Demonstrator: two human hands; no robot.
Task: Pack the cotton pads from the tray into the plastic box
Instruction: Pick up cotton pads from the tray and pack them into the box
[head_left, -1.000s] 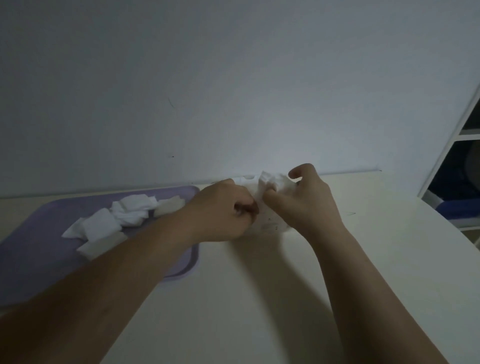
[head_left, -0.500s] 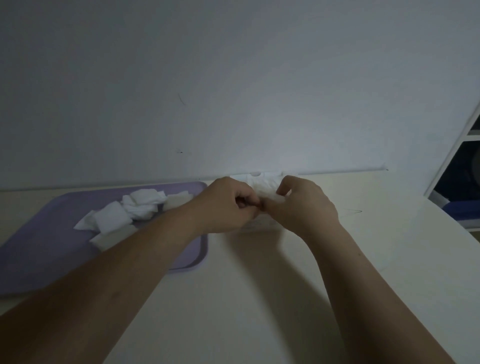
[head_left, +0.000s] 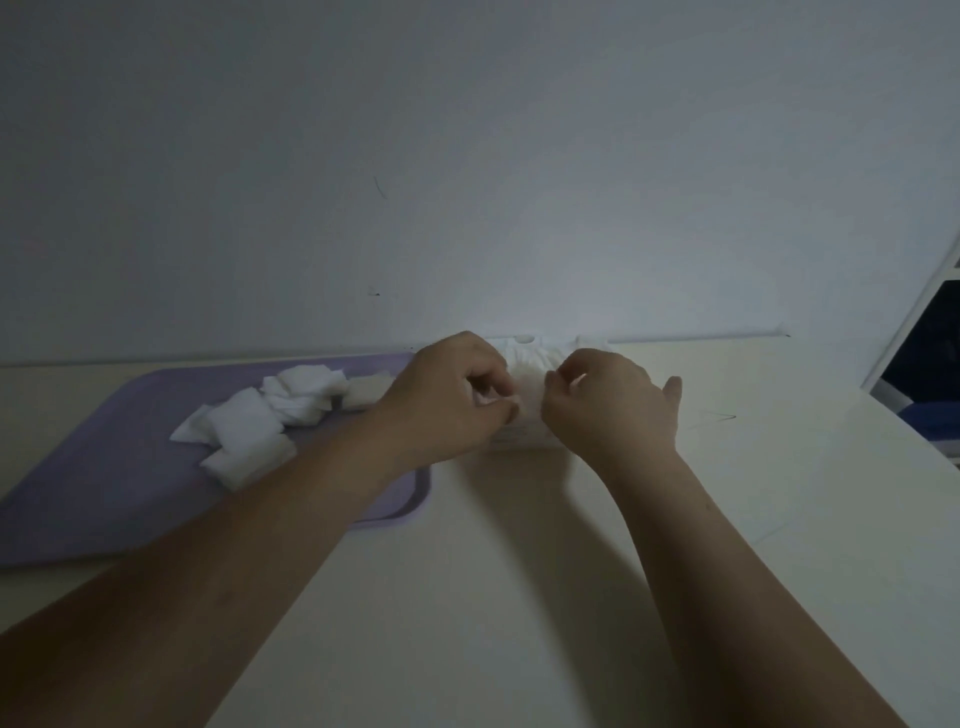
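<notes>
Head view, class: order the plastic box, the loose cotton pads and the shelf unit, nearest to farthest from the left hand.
1. Plastic box: right against the left hand, to its right.
2. Loose cotton pads: on the tray, to its left.
3. Shelf unit: far right edge.

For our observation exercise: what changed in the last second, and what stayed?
The wad of pads that the right hand held up has gone down into the plastic box; both hands work at it, the left hand pinching a pad. The loose pads on the tray lie unmoved.
</notes>
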